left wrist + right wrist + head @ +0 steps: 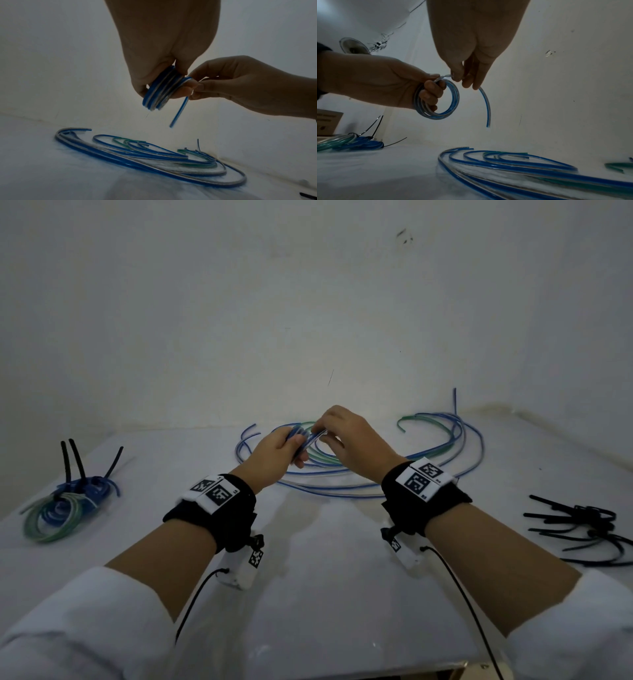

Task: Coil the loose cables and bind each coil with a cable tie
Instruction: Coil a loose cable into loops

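My left hand [284,448] grips a small coil of blue-striped clear cable [159,88] above the table, fingers curled through its loops; the coil [436,100] shows as a ring in the right wrist view. My right hand [337,436] pinches the same cable's free end [485,105], which hangs down in a short curve. Under both hands, loose blue and green cables [376,470] lie in wide arcs on the white table [308,577]. Black cable ties [582,529] lie in a pile at the right.
Bound blue and green coils [68,505] with black tie tails sticking up lie at the table's left. A white wall stands just behind the table. A cardboard box [327,121] sits beyond the bound coils. Wrist-camera leads [462,594] trail over the near table.
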`<state>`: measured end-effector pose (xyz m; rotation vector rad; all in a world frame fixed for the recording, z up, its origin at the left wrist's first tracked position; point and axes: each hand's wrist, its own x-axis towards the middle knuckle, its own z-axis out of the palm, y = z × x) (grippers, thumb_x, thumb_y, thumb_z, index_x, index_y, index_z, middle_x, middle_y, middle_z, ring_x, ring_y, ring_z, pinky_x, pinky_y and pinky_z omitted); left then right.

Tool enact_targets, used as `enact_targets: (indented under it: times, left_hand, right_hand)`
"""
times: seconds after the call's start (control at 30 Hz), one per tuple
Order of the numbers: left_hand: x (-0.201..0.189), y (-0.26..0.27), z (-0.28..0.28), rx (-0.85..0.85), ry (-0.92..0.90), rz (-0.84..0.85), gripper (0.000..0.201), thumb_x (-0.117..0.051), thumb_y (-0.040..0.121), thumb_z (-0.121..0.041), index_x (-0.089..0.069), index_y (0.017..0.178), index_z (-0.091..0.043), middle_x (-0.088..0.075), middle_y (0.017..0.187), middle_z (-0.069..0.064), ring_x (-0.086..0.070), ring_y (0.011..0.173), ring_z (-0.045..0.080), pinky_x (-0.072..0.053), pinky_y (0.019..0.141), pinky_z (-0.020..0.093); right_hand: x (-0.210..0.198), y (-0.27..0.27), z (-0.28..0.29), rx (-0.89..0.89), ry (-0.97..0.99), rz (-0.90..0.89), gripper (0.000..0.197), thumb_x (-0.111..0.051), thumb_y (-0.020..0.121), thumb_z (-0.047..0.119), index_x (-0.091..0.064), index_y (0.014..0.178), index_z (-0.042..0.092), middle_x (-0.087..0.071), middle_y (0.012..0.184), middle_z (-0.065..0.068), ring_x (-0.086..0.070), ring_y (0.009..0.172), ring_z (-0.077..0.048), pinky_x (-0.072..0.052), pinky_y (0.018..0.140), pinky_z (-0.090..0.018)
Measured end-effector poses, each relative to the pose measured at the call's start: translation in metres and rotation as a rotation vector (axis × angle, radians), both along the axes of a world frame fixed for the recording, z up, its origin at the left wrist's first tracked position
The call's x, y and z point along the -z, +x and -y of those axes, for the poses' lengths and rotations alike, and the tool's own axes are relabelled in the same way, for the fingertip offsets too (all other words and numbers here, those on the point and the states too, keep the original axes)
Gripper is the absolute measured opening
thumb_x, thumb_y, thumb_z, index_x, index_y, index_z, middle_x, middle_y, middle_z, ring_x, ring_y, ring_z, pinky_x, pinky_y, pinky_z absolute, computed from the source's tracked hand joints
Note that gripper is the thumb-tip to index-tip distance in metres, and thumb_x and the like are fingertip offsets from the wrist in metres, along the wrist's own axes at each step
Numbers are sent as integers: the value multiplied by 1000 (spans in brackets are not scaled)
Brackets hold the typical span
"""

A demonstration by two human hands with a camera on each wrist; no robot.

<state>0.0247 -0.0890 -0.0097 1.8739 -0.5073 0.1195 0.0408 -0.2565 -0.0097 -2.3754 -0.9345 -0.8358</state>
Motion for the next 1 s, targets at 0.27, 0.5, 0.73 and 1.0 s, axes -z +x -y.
enact_targets:
  times: [0.27,0.5,0.73,1.0]
  left_hand:
    - [-6,-4,2,50,-63,-72,22,-32,101,-12,-48,86,-7,-50,69,5,-49,47,0,-41,52,11]
    - [-9,-6,3,102,-50,-118,31,-31,102,-14,-48,76,-10,-49,66,5,-48,48,3,-42,53,13]
    - [-8,-5,4,109,-90,-127,33,-28,102,-26,-48,86,-6,-42,68,0,-38,55,9,-34,58,22]
    - [-13,0,10,152,-81,-126,24,-32,102,-17,-48,87,-8,-34,67,2,-33,50,6,-30,50,15]
  right_hand:
    - [-2,-3,-4,-76,53,11,15,-59,80,-4,-61,94,0,-58,91,-11,-52,74,-17,-44,70,-22]
    - [0,-5,-2,-9,65,16,32,-50,84,-4,-61,114,-7,-68,89,-21,-65,79,-32,-49,77,-33]
    - [0,-3,1,8,26,11,40,-46,87,2,-58,125,6,-60,117,-25,-62,100,-34,-49,86,-35]
    - [3,1,15,5,113,-92,32,-44,90,6,-63,114,-3,-63,83,-20,-56,79,-31,-43,74,-35]
